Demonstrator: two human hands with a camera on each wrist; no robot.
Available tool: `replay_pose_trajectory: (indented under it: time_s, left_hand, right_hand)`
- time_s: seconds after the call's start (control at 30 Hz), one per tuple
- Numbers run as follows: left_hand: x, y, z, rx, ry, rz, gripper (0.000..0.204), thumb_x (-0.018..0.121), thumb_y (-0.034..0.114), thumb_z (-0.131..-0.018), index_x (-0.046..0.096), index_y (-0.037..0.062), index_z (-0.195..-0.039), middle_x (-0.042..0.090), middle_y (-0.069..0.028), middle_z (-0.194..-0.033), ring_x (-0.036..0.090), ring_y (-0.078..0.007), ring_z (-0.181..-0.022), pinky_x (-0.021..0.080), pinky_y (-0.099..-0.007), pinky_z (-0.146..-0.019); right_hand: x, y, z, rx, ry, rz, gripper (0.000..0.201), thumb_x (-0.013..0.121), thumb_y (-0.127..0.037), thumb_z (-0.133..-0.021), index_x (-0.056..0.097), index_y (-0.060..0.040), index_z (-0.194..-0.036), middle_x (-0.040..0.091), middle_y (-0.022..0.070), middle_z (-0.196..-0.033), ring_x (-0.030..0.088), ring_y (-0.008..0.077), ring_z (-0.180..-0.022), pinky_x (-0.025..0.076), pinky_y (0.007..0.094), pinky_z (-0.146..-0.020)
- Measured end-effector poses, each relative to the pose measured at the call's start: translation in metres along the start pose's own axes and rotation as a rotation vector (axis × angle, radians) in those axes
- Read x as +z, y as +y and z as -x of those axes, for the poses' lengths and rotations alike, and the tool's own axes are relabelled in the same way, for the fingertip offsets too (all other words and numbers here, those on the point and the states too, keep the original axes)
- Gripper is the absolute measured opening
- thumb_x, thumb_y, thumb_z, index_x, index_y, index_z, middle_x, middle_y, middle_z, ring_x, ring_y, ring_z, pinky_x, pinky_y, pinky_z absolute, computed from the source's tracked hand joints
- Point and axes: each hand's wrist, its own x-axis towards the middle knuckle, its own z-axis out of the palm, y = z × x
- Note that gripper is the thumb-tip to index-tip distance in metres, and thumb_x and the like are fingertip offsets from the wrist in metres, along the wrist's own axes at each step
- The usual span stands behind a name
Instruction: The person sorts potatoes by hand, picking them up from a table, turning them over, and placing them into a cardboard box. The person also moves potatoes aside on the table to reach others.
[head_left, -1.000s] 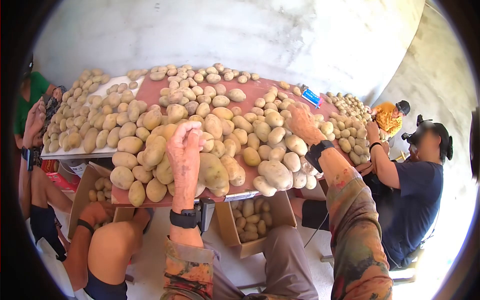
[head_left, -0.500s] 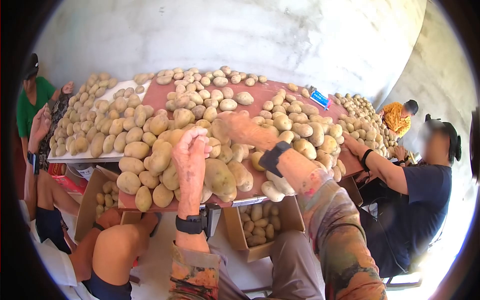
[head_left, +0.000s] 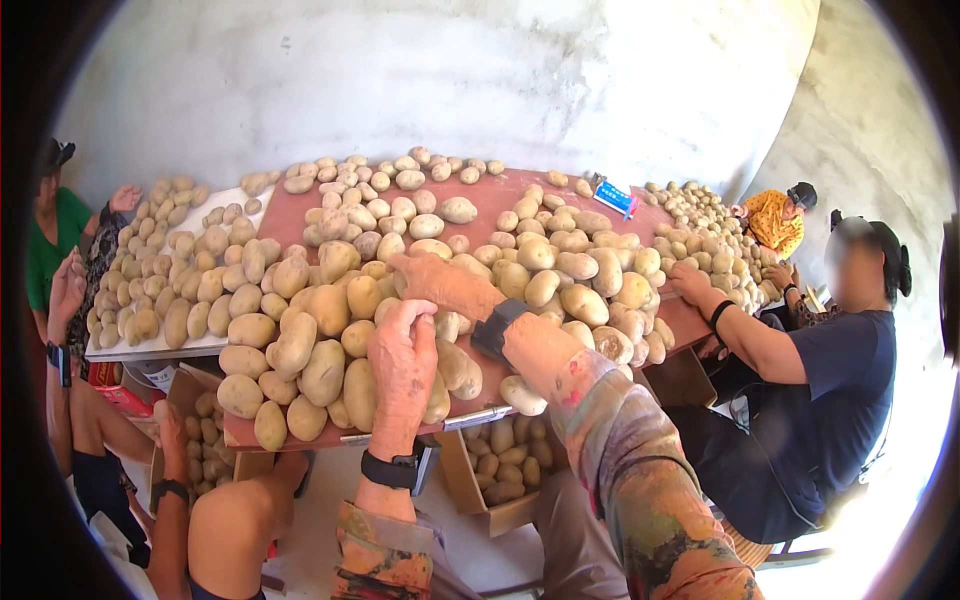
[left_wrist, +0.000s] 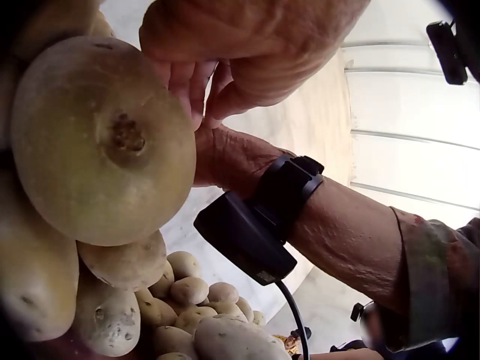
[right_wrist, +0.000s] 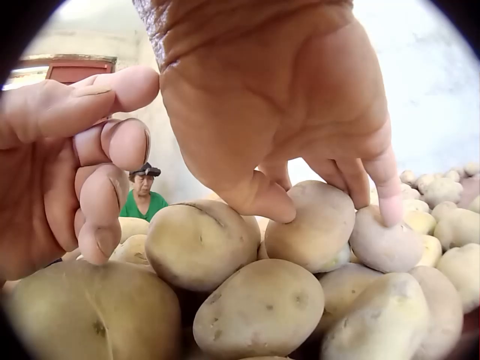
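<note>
While my left hand [head_left: 402, 355] lies on the near part of the potato heap [head_left: 330, 310], its fingers [right_wrist: 97, 187] are curled loosely inward. They touch the top of a big potato [right_wrist: 90, 315] at the front without closing round it. From my left wrist I see another potato [left_wrist: 101, 139] end-on, just beside that hand, with the dimple at its tip facing the camera.

My right hand [head_left: 440, 283] reaches across over the left, farther into the heap. Its fingers [right_wrist: 382, 187] are spread and pointing down. One fingertip presses on a small pale potato [right_wrist: 386, 244]; the thumb rests in the gap between two larger ones, on a round potato [right_wrist: 319, 225]. Nothing is pinched or lifted there.

The heap covers a reddish-brown desk [head_left: 495, 195], and a white desk [head_left: 150, 345] to the left carries more potatoes. A blue packet [head_left: 615, 197] lies at the far edge. Under the near edge stands a cardboard box [head_left: 495, 475] with potatoes in it. A person in a dark blue shirt [head_left: 835, 385] sits to my right with a hand on the heap, and a person in green [head_left: 55, 245] sits at the left.
</note>
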Motion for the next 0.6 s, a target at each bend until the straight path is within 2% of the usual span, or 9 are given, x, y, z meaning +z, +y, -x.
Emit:
replay_pose_trajectory:
  time_s: [0.07,0.17,0.37,0.47,0.57,0.6]
  left_hand:
    - [0.001,0.003,0.0,-0.059,0.002,0.031,0.011,0.056,0.003,-0.088,0.065,0.0025,-0.094,0.064,-0.0105,-0.08,0.061,-0.0207,-0.069,0.048,-0.0319,-0.066]
    - [0.002,-0.002,0.0,-0.069,-0.01,0.083,0.01,0.055,0.004,-0.091,0.062,0.0,-0.097,0.061,-0.0053,-0.08,0.056,-0.0122,-0.065,0.047,-0.027,-0.062]
    - [0.002,0.0,-0.001,-0.057,-0.017,0.033,0.011,0.055,0.004,-0.09,0.063,0.0001,-0.097,0.062,-0.0058,-0.081,0.057,-0.0138,-0.066,0.047,-0.0279,-0.064]
    - [0.0,0.007,0.0,-0.067,-0.031,0.005,0.011,0.055,0.004,-0.089,0.064,0.0007,-0.096,0.062,-0.0066,-0.081,0.058,-0.0149,-0.069,0.047,-0.0292,-0.066]
    - [-0.001,0.006,0.0,-0.068,-0.063,-0.012,0.011,0.056,0.004,-0.087,0.065,0.0026,-0.095,0.064,-0.0126,-0.082,0.062,-0.024,-0.07,0.049,-0.0343,-0.066]
    - [-0.001,0.006,0.0,-0.06,-0.071,-0.006,0.012,0.056,0.004,-0.087,0.064,0.0026,-0.095,0.064,-0.0129,-0.082,0.062,-0.0247,-0.071,0.049,-0.0348,-0.067]
  right_hand:
    - [-0.004,-0.002,0.008,-0.02,0.066,0.034,0.036,0.057,-0.011,-0.082,0.055,-0.0084,-0.118,0.058,0.019,-0.11,0.06,0.0354,-0.103,0.05,0.0439,-0.082]
    - [-0.004,0.006,0.006,-0.149,0.096,0.047,0.049,0.068,-0.012,-0.074,0.052,-0.0054,-0.119,0.057,0.0214,-0.112,0.059,0.0396,-0.105,0.049,0.0473,-0.088]
    - [-0.008,0.01,0.02,-0.227,0.153,0.197,0.027,0.062,-0.012,-0.08,0.063,-0.0037,-0.106,0.057,0.0205,-0.108,0.059,0.0366,-0.1,0.048,0.0468,-0.087]
    - [0.0,0.019,0.015,-0.339,0.287,0.29,0.02,0.059,-0.013,-0.082,0.067,-0.0052,-0.099,0.057,0.0188,-0.107,0.06,0.0351,-0.097,0.049,0.0446,-0.084]
    - [-0.017,0.024,0.019,-0.19,0.067,0.363,0.023,0.06,-0.017,-0.082,0.067,-0.0055,-0.101,0.06,0.0198,-0.107,0.062,0.0363,-0.096,0.05,0.0471,-0.083]
    - [-0.02,0.033,0.018,-0.114,0.031,0.299,0.026,0.062,-0.019,-0.082,0.065,-0.0045,-0.103,0.061,0.0201,-0.105,0.062,0.0364,-0.096,0.049,0.0469,-0.083]
